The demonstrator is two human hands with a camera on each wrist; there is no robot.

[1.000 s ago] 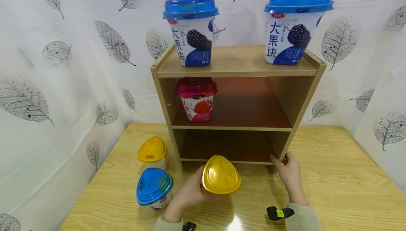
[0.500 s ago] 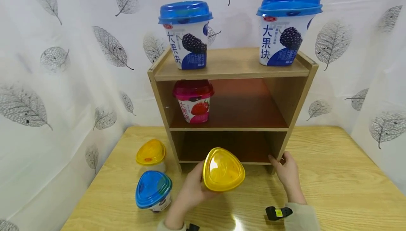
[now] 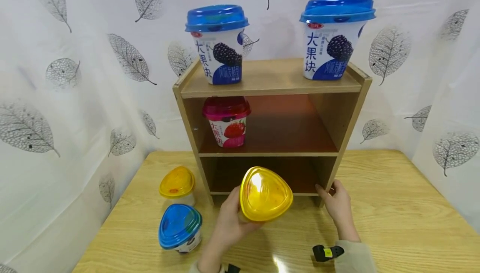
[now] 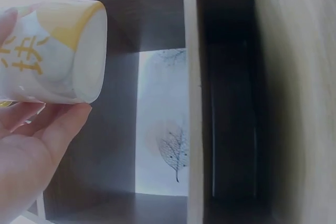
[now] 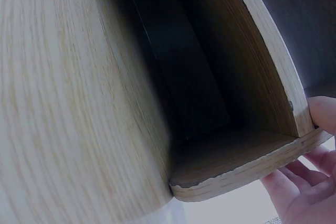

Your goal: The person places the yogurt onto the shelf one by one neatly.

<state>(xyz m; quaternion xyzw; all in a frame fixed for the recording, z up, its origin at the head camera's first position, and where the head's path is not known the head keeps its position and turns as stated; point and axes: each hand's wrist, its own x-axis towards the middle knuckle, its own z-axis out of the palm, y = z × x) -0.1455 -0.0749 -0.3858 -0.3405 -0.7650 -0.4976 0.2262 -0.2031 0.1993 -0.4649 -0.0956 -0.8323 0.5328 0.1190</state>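
Observation:
My left hand [image 3: 228, 227] holds a yogurt cup [image 3: 266, 194] with a yellow lid in front of the wooden shelf's [image 3: 268, 154] lower opening. In the left wrist view, the fingers curl around the white side of the cup, near its base. The right hand [image 3: 339, 208] grips the bottom of the shelf's right side panel; in the right wrist view, thumb and fingers lie on opposite faces of the panel [image 5: 252, 169]. A red-lidded strawberry yogurt cup [image 3: 227, 123] stands at the left of the middle level. Two blue-lidded cups, left [image 3: 219, 43] and right [image 3: 331, 37], stand on top.
Left of the shelf, another yellow-lidded cup [image 3: 178, 183] and a blue-lidded cup [image 3: 181, 227] stand on the wood-grain table [image 3: 405, 214]. A leaf-patterned white curtain [image 3: 93, 110] hangs behind and along the sides.
My left hand has raised the yellow-lidded cup a little, and slightly to the right, across the lower shelf opening. My right hand keeps its grip on the side panel. The head view has shifted slightly.

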